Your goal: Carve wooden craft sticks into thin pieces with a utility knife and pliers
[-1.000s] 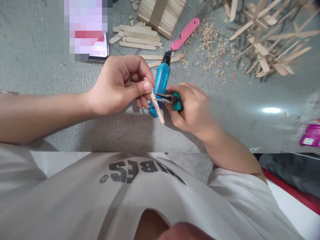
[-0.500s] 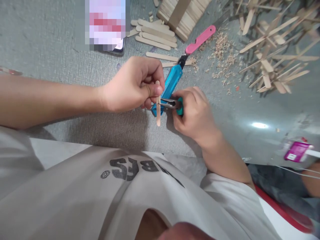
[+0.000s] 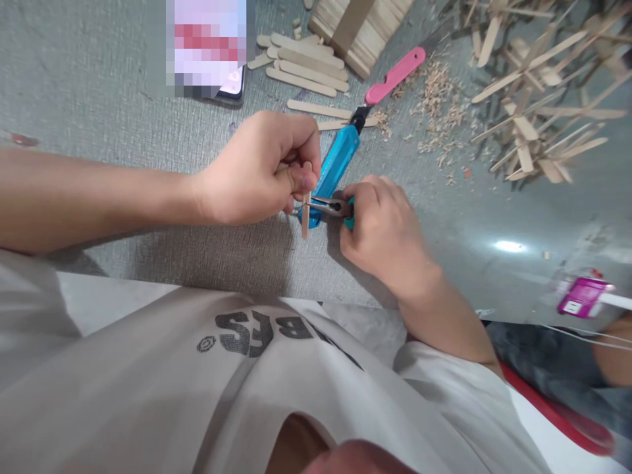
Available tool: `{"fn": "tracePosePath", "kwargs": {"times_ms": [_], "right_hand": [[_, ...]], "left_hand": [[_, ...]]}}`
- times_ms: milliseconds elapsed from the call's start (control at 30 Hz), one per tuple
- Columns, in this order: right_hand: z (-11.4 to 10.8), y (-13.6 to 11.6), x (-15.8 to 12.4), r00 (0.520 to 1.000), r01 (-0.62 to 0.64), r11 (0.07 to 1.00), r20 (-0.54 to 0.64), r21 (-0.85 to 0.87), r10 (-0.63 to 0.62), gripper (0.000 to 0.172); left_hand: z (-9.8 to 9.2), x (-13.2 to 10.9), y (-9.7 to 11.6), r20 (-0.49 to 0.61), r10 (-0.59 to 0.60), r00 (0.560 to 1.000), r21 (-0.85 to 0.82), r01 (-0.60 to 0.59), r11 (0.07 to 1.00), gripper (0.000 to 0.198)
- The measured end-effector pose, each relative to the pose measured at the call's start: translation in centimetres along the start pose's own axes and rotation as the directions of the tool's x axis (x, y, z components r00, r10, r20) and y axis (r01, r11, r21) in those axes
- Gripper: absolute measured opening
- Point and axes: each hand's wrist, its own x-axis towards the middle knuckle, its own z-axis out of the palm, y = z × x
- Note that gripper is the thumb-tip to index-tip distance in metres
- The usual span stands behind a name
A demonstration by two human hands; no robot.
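Since half a second ago, your view has hardly moved and both forearms lie as they did. Your left hand (image 3: 257, 168) has closed tighter, so the thumb now covers the top of the wooden stick (image 3: 305, 222). Less of the stick shows below the fingers. A second ago it slanted; now it stands nearly upright in the frame.

At the centre of the frame, your left hand pinches the stick between thumb and forefinger, with the other fingers curled in. The stick hangs out below the thumb. Just right of it, your right hand (image 3: 385, 230) is wrapped around the teal handles of a pair of pliers (image 3: 328, 208). Their metal tips reach left and cross the stick just below your left thumb. They appear to grip it.

Your white shirt (image 3: 197, 382) fills the bottom of the frame. Above it lies a grey textured floor covering (image 3: 99, 85). Far upper right is a tangle of joined sticks (image 3: 538, 99), and at top centre a banded bundle of sticks (image 3: 360, 26). A blurred-out phone (image 3: 230, 85) lies upper left of centre. A blue knife (image 3: 336, 161) lies slanted under your hands. A few loose sticks (image 3: 306, 69) lie below the bundle, a pink handle (image 3: 395, 74) to the right of them, and wood shavings (image 3: 439, 92) further right. A small magenta object (image 3: 582, 296) sits at the right edge.
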Motion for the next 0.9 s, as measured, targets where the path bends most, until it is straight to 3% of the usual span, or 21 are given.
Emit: {"fn": "tracePosePath", "kwargs": {"times_ms": [233,567,667,800,900], "right_hand": [[-0.2,-0.5,0.2,0.999,-0.036,0.997,0.011,-0.068,0.037,0.021],[0.8,0.1,-0.3,0.992,-0.010,0.994,-0.125,-0.113,-0.004,0.015],[1.0,0.4,-0.2,0.988,-0.012,0.994,-0.152,-0.111,-0.005,0.012],[1.2,1.1,0.0,0.977,0.024,0.993,-0.208,-0.117,-0.048,0.005],[1.3,1.7,0.2,0.969,0.075,0.992,-0.228,-0.097,-0.096,0.006]], "left_hand": [[-0.3,0.2,0.4,0.006,-0.044,0.999,-0.005,0.044,0.999,0.026],[-0.4,0.8,-0.1,0.047,0.005,0.999,-0.056,-0.002,0.998,0.032],[-0.9,1.3,-0.5,0.126,-0.022,0.992,-0.076,0.032,0.997,0.030],[-1.7,2.2,-1.2,0.303,-0.038,0.952,-0.134,0.082,0.988,0.061],[-2.0,2.5,-1.6,0.342,-0.071,0.937,-0.167,0.135,0.977,0.057]]}}
